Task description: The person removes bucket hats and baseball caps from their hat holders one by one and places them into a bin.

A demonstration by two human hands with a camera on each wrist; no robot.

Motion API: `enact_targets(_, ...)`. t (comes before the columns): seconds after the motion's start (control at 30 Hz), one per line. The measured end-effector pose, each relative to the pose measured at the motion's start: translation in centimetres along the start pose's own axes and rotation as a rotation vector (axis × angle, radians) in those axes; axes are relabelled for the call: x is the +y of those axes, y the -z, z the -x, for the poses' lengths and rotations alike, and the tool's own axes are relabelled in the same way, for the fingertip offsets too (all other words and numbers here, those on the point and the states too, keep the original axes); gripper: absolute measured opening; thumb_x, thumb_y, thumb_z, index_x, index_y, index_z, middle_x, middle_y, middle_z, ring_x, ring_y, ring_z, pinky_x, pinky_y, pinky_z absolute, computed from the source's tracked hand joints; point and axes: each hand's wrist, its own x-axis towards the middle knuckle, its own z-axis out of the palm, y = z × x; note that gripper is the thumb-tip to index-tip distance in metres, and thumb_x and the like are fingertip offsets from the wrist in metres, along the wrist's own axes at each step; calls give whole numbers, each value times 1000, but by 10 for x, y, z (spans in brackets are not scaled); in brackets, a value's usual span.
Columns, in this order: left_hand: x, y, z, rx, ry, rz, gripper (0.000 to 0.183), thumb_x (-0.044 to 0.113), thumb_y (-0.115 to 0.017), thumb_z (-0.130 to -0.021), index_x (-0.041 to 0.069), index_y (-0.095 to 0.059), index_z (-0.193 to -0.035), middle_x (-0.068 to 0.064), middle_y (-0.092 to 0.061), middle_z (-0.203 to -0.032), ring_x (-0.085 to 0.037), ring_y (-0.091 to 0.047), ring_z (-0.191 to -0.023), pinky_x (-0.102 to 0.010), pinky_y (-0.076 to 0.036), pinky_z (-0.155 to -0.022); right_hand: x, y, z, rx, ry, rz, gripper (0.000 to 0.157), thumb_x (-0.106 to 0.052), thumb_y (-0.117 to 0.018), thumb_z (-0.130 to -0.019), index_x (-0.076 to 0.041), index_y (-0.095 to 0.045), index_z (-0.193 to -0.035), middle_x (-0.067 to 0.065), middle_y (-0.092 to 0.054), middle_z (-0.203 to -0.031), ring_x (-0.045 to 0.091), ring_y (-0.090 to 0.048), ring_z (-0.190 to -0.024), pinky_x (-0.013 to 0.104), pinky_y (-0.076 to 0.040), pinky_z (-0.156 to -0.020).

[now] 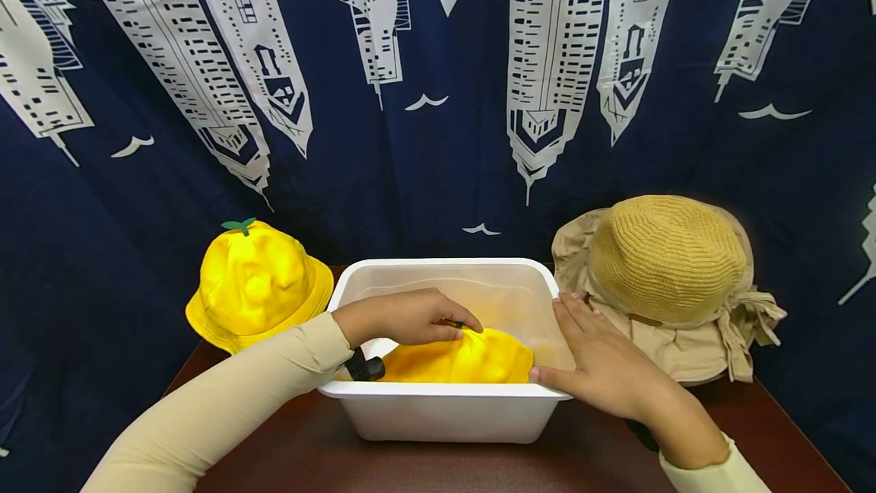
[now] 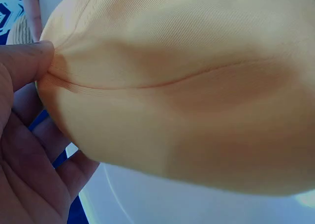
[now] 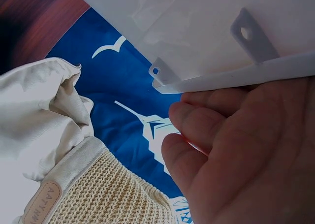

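Observation:
A yellow cloth hat (image 1: 493, 358) sits inside a white plastic bin (image 1: 445, 411). My left hand (image 1: 419, 318) reaches over the bin and pinches the top of this hat between thumb and fingers. In the left wrist view, the hat's seamed fabric (image 2: 162, 120) is drawn to a fold at the thumb, with part of the white bin below it. My right hand (image 1: 609, 364) rests on the bin's right rim, its fingers extended and the thumb pointing toward the hat. The right wrist view shows those fingers (image 3: 197, 120) against the rim's edge.
Left of the bin stands another yellow hat (image 1: 253, 284) with a green leaf on top. Close on the right lies a beige sun hat (image 1: 671, 265) with a woven crown and a tied bow. A navy cloth (image 1: 411, 173) with white buildings hangs behind the brown table (image 1: 287, 447).

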Motion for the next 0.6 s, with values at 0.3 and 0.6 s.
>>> enact_targets(0.3, 1, 1, 0, 3, 46, -85, 38, 19, -59, -101, 14, -60, -138, 3, -62, -133, -6, -58, -110, -23, -44, -100, -1, -1, 0, 10, 11, 7, 106, -70, -56, -87, 9, -29, -151, 24, -19, -160, 41, -17, -148, 61, -21, -114)
enact_targets(0.6, 4, 16, 14, 116, 51, -104, 39, 27, -56, -102, 15, -59, -139, -2, -50, -148, -14, -41, -139, -36, -35, -112, -1, 0, 0, 11, 6, -1, 106, -70, -57, -87, 9, -29, -151, 24, -19, -160, 41, -17, -148, 62, -21, -113)
